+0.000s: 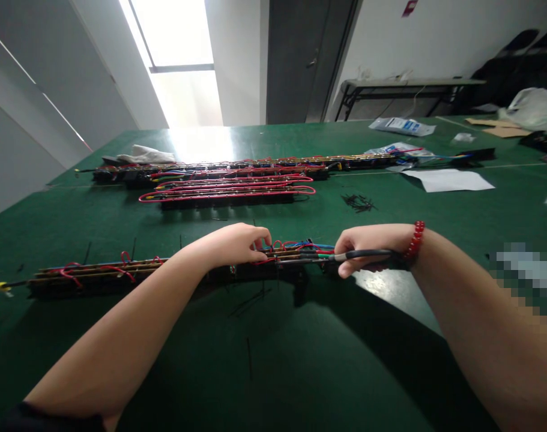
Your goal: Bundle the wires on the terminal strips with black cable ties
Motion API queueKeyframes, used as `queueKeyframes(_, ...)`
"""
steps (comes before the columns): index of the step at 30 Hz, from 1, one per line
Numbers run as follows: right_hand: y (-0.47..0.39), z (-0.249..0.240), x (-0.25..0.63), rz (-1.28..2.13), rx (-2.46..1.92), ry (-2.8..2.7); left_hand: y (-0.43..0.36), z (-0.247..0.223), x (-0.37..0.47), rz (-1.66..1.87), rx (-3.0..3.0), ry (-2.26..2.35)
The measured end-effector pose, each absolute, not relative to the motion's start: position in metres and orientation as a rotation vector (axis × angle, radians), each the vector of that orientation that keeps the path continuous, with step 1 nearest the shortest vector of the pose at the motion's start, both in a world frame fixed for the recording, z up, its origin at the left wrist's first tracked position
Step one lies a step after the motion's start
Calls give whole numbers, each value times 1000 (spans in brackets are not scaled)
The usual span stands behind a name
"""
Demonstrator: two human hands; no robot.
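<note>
A long black assembly [97, 277] with brass-coloured strips and red wire loops lies across the near part of the green table. My left hand [248, 243] is at its right part, thumb and fingers curled together on a red wire [268, 260] there. My right hand [365, 245] is closed around a dark-handled tool [372, 254], whose thin tip points left along the assembly towards my left fingers. Blue, red and green wires [322, 249] run between the two hands. The ends of the left fingertips are partly hidden among the wires.
More wired assemblies [232, 195] lie farther back on the green table [187, 228]. Beside them are a pile of black ties [358, 203], a white paper [451, 180] and a grey cloth [147, 155]. Plastic packets [403, 126] sit at the back right. Loose black ties [250, 359] lie in front.
</note>
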State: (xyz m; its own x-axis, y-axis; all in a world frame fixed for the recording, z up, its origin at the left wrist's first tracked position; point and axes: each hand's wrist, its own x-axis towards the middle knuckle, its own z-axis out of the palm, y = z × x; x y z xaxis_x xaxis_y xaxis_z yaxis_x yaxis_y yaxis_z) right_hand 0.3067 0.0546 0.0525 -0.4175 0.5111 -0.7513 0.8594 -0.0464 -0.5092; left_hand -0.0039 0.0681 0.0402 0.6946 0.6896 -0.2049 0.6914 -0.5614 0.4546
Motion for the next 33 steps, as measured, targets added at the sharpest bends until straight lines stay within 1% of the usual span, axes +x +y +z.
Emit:
queueKeyframes(9, 54, 55, 302, -1334, 1511, 1929, 61, 46, -4, -42, 2458, 1096)
queueKeyframes(15, 55, 53, 302, -1317, 1516, 1925, 41, 43, 16, -158, 2715, 1281)
queueKeyframes(27, 55, 51, 299, -1294, 1524, 1906, 41, 39, 20, -212, 2700, 1339)
queueKeyframes(33, 54, 52, 302, -1219, 1525, 1963, 39, 55, 9, -250, 2679, 1309)
